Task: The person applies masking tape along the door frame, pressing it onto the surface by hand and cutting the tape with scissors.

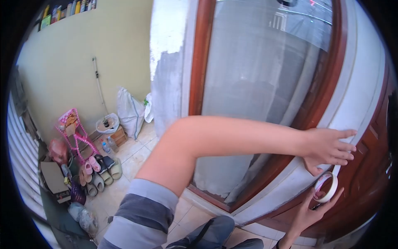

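Note:
My left arm, in a grey striped sleeve, reaches across to the right. My left hand (329,146) lies against the white wall strip beside the door, its fingers stretched out and apart. Just below it is a roll of white tape (333,189), with a short strip of tape (336,169) running up from the roll to beneath my left fingers. My right hand (310,216) holds the roll from below, with fingers around the ring. Part of the strip under my left hand is hidden.
A wood-framed window (248,83) with a curtain stands before me; a brown door (369,157) is at the right. Along the left are shoes (99,168), a pink rack (74,133), a white sack (129,112), bottles (108,145) and a cardboard box (54,178).

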`<state>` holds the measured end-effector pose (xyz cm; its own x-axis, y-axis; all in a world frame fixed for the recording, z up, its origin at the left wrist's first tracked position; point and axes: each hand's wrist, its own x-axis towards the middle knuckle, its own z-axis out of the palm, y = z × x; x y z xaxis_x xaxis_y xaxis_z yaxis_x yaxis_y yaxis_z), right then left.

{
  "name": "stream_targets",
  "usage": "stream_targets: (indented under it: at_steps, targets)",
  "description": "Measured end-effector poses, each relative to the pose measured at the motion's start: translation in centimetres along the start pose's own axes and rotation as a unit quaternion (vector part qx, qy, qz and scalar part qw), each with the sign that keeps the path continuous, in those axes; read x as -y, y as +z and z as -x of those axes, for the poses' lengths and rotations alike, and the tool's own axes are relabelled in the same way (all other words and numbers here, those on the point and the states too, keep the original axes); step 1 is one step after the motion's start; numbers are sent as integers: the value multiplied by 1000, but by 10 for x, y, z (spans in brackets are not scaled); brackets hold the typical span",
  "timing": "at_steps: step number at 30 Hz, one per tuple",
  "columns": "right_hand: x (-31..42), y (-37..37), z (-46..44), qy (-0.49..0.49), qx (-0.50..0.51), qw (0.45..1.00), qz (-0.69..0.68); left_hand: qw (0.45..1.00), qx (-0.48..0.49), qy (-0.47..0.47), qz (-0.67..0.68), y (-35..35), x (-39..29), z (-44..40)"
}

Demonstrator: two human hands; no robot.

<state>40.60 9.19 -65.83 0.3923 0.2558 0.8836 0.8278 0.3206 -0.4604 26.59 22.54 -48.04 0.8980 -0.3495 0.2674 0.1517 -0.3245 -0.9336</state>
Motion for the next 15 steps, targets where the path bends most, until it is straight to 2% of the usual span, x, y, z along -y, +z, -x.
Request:
stream_targets:
  at_steps: [1,4,6,13,15]
  targets:
    - [4,2,3,22,-12,999,-20,1000,-22,-5,5,3,-2,0]
    - [1,5,7,6,-33,999,-20,999,-37,-25,25,10,-6,0]
    - [-12,10,10,-38,-38,999,-3,998,-43,-37,19,14,-8,0]
    - [-22,14,22,40,-11,998,-51,994,-50,-96,9,18,-28,1]
    - [-23,18,20,4,-32,999,-25,992,-63,-107,-10,16,-28,2]
